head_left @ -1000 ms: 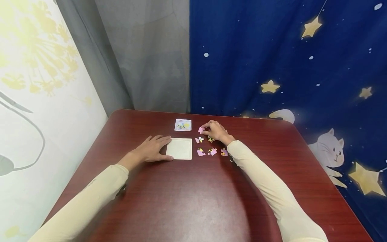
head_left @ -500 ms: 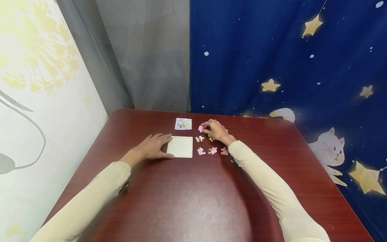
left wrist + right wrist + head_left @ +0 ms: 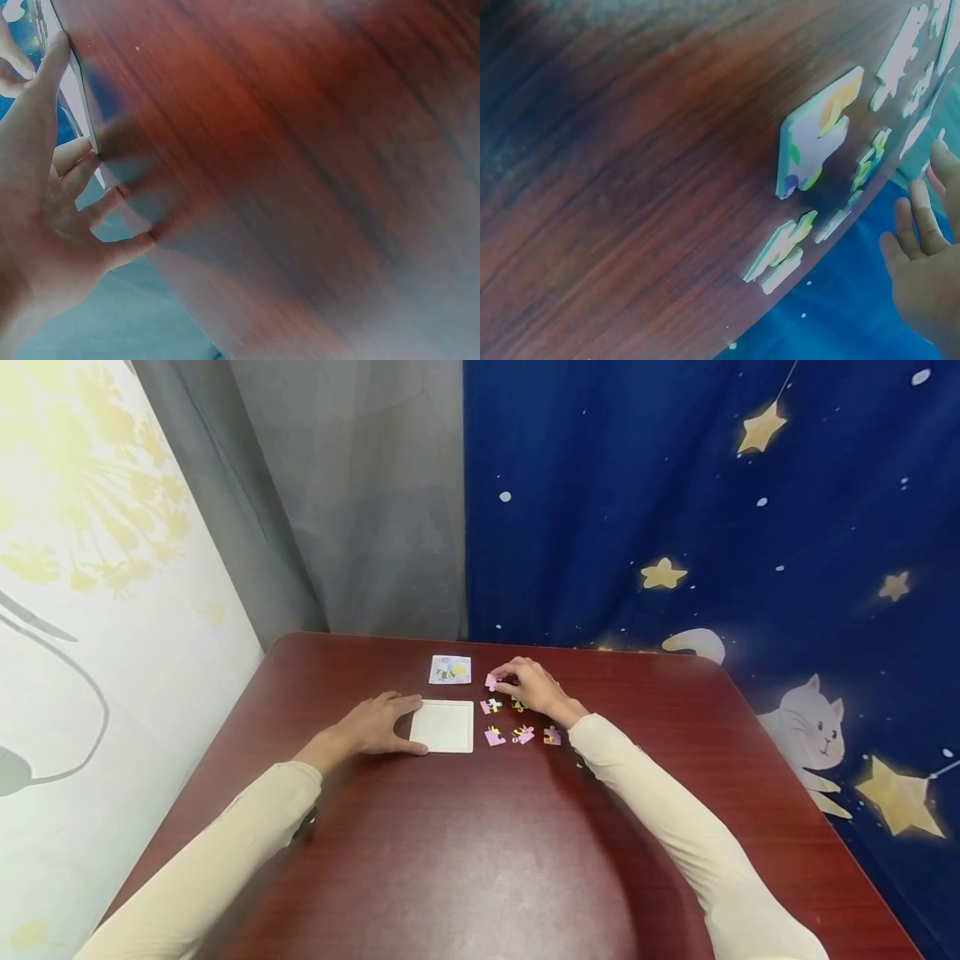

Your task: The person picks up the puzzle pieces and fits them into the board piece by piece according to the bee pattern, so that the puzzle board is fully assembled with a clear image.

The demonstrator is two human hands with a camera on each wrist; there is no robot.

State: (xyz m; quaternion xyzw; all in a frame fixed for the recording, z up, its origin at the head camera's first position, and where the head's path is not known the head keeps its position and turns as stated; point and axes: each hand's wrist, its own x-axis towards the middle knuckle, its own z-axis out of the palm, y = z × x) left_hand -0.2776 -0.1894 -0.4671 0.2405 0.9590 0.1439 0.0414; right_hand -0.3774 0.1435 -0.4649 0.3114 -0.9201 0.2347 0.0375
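Note:
My left hand [image 3: 375, 725] rests at the left side of a white puzzle tray [image 3: 444, 727], fingers spread near its far corner and thumb along its near corner. In the left wrist view, the left hand's [image 3: 52, 202] thumb touches the tray's edge [image 3: 78, 90] and other fingertips meet the table. Beyond the tray's far right corner, my right hand [image 3: 531, 685] pinches a pink jigsaw piece [image 3: 491, 681] between thumb and fingers. The right wrist view shows the right hand [image 3: 926, 277] at its right edge, the fingertips partly cut off.
Several loose jigsaw pieces [image 3: 522, 735] lie right of the tray, some partly under the right hand. A picture card with a bee [image 3: 450, 669] lies behind the tray. One lilac and orange piece [image 3: 814, 139] is largest in the right wrist view. The table [image 3: 450, 843] ends at curtains.
The pink piece and right hand have shifted very slightly left, toward the picture card. My left hand keeps its place at the tray. The head view has turned a little.

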